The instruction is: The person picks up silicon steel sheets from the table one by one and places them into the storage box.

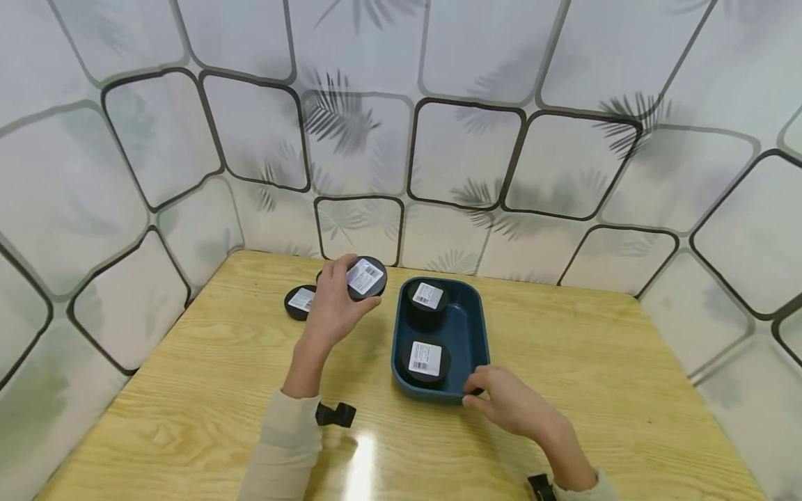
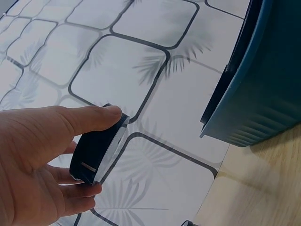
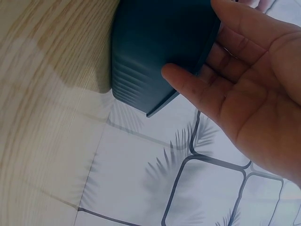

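Note:
My left hand (image 1: 332, 306) holds a round black tin (image 1: 376, 282) with a white label, raised above the table left of a dark blue tray (image 1: 466, 327). In the left wrist view, the thumb and fingers grip the black tin (image 2: 94, 153) by its side. Another labelled black tin (image 1: 296, 306) sits on the table, partly hidden by the left hand. Inside the tray, one black tin (image 1: 427, 316) stands at the back and another (image 1: 426, 381) at the front. My right hand (image 1: 510, 400) grips the tray's rim at the near right corner, with the thumb and fingers around it.
The wooden table (image 1: 583, 383) reaches back to a pale patterned curtain (image 1: 464, 153), which also runs along both sides. Black bands sit on the left wrist (image 1: 335, 415) and the right wrist (image 1: 541, 487).

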{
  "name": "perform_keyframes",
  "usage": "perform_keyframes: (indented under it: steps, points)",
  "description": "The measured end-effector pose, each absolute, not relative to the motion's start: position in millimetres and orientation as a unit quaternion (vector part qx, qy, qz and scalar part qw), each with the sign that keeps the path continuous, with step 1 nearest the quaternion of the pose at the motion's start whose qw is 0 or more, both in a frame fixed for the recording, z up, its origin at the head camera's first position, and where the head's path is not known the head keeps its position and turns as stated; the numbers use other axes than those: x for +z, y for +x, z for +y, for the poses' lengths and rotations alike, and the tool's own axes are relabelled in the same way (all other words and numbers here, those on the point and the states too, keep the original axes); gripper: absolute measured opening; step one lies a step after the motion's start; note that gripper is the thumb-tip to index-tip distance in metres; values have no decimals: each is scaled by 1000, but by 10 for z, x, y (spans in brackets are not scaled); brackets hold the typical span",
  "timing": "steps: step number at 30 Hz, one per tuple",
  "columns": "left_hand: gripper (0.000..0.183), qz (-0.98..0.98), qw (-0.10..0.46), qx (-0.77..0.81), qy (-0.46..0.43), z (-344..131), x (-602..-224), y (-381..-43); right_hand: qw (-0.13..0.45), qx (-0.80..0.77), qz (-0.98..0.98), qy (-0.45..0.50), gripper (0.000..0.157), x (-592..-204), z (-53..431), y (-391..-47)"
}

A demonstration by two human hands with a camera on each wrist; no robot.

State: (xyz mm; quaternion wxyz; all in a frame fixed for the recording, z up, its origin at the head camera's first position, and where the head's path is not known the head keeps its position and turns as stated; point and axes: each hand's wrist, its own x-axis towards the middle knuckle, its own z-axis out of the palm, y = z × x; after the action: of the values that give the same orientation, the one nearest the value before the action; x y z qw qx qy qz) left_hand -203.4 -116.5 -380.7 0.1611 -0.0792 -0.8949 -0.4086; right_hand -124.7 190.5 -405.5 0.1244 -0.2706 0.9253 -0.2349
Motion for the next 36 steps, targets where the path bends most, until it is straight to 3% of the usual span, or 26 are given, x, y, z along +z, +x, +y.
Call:
perform_keyframes:
  steps: [36]
  points:
    - [80,-884,214,-399,-117,-982,-3698,-1927,128,-239,922,-276,8,-4034,1907,-1236]
